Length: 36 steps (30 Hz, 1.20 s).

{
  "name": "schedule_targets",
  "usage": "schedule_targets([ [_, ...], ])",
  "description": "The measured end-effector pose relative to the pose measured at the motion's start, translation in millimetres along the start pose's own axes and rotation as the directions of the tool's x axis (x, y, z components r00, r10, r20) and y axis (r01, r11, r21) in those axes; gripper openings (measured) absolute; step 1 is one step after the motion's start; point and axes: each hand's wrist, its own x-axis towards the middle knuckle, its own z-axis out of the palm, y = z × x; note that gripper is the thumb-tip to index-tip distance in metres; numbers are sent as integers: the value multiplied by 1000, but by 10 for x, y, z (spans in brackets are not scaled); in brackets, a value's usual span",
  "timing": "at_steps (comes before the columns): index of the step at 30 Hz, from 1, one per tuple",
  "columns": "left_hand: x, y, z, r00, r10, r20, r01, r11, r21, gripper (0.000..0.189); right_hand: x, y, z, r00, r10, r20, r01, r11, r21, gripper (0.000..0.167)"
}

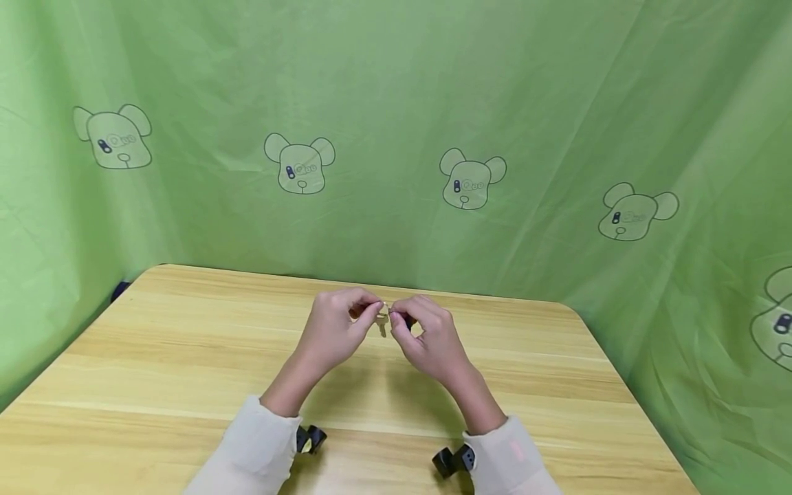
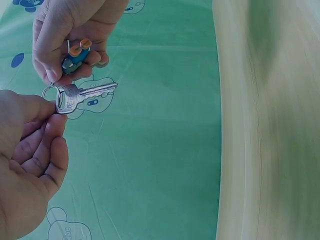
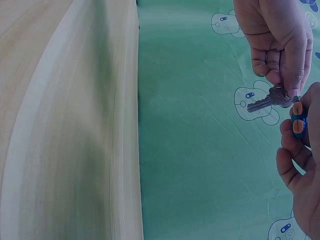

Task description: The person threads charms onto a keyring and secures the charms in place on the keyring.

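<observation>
Above the wooden table, my left hand (image 1: 334,330) and right hand (image 1: 436,340) meet fingertip to fingertip. The left thumb and forefinger pinch a thin metal key ring (image 2: 46,91) beside the head of a silver key (image 2: 87,93). That key hangs from the ring, its blade pointing down toward the table in the head view. My right hand pinches the ring's other side, at the small link of a blue keychain charm (image 2: 73,61) with orange parts. The charm (image 3: 299,125) lies against the curled right fingers, which hide part of it.
A light wooden table (image 1: 185,357) with rounded far corners spreads beneath both hands. Green cloth (image 1: 383,82) printed with bear heads hangs behind it and at both sides. Black wrist cameras (image 1: 445,462) sit at the sleeve cuffs.
</observation>
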Motion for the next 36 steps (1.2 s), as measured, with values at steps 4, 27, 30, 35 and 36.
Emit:
schedule_targets([
  [4, -2, -5, 3, 1000, -31, -4, 30, 999, -40, 8, -6, -5, 4, 1000, 3, 0, -3, 1000, 7, 11],
  [27, -6, -10, -16, 993, -119, -3, 119, 988, -98, 6, -19, -13, -20, 989, 89, 121, -88, 996, -15, 9],
  [30, -5, -17, -15, 988, -153, 26, 155, 984, -92, 6, -19, -8, -73, 979, 122, 162, -121, 993, -17, 8],
  [35, -20, -56, -29, 960, -244, 136, 251, 967, -35, 7, -20, 4, -145, 931, 205, 302, -205, 978, -31, 7],
  [36, -29, -69, -31, 952, -261, 161, 267, 964, -19, 7, -22, 9, -151, 914, 224, 339, -225, 974, -36, 7],
])
